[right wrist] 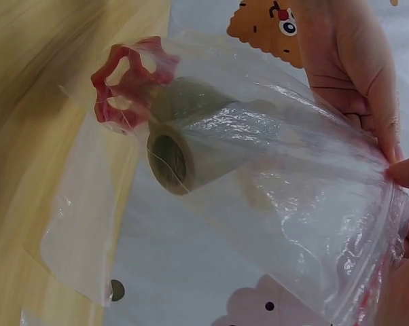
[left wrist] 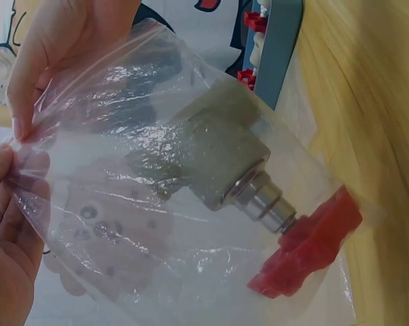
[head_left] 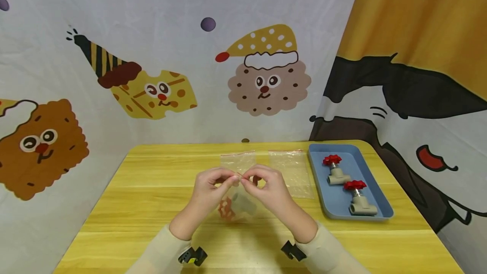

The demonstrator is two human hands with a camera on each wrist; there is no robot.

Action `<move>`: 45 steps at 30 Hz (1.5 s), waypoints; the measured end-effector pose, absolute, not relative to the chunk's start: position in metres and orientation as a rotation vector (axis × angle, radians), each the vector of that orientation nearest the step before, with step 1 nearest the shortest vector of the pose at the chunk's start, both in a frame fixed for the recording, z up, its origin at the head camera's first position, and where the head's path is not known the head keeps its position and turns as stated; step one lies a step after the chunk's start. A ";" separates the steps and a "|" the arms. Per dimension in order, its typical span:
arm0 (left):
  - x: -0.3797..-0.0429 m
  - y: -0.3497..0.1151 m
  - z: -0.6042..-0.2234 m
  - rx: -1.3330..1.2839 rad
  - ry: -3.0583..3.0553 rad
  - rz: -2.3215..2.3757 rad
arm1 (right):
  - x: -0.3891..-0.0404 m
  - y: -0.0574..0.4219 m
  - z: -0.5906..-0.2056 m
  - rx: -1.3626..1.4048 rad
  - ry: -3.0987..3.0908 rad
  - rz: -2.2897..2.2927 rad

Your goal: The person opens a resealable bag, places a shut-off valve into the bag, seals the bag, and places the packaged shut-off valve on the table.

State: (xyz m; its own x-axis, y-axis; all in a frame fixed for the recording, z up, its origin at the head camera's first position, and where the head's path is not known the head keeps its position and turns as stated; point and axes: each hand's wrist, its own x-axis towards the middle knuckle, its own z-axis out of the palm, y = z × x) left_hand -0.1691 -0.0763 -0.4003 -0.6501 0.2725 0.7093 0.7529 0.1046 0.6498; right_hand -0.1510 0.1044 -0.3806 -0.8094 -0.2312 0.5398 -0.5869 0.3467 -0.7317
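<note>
Both hands hold a clear zip bag (left wrist: 102, 238) by its top edge above the table. My left hand (head_left: 212, 187) pinches the edge with thumb and fingers, and my right hand (head_left: 271, 187) pinches it right beside, the fingertips almost meeting. Hanging in the bag is a valve (left wrist: 221, 146) with a grey-beige pipe body, a metal stem and a red handwheel (right wrist: 123, 85). The handwheel sits low in the bag, toward the bottom corner. In the left wrist view the pinched edge looks gathered between the fingertips.
On the right, a blue tray (head_left: 330, 206) holds two similar valves (head_left: 337, 176) with red handwheels. Another clear zip bag (head_left: 291, 172) lies flat left of the tray, and a further one (head_left: 237, 160) lies behind the hands. A printed curtain (head_left: 171, 33) hangs behind the wooden table (head_left: 152, 198).
</note>
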 end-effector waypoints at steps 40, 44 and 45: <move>-0.163 -0.071 -0.400 -0.753 -1.958 -1.543 | -0.150 0.116 -0.392 0.788 -2.275 1.388; -0.161 -0.070 -0.398 -0.704 -1.992 -1.553 | -0.149 0.117 -0.391 0.767 -2.302 1.384; -0.160 -0.070 -0.396 -0.691 -1.997 -1.553 | -0.148 0.117 -0.391 0.763 -2.309 1.384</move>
